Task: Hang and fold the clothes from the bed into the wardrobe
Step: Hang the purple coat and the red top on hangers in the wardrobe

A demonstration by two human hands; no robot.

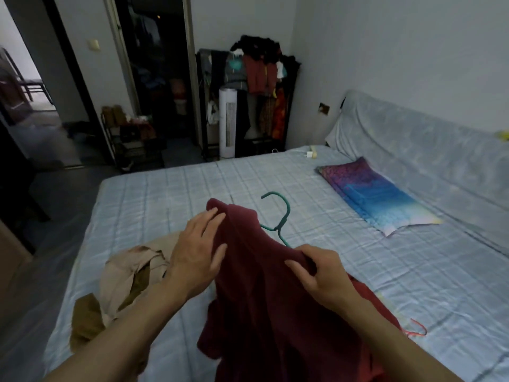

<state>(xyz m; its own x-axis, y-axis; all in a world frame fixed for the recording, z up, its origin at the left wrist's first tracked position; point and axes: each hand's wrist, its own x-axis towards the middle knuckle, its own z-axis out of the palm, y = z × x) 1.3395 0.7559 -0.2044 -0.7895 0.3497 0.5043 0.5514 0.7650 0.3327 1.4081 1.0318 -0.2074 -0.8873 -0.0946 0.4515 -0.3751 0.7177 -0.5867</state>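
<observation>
A white fan [227, 122] stands on the dark floor [68, 194] by a pale wall [248, 17]; left of it, a shoe rack [129, 142] and a dark doorway [157, 51].

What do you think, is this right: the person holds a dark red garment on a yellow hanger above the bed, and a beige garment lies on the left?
Not quite. The head view shows a green hanger, not yellow. The rest stands: the right hand pinches the dark red garment above the bed, and a beige garment lies on the left.
</observation>
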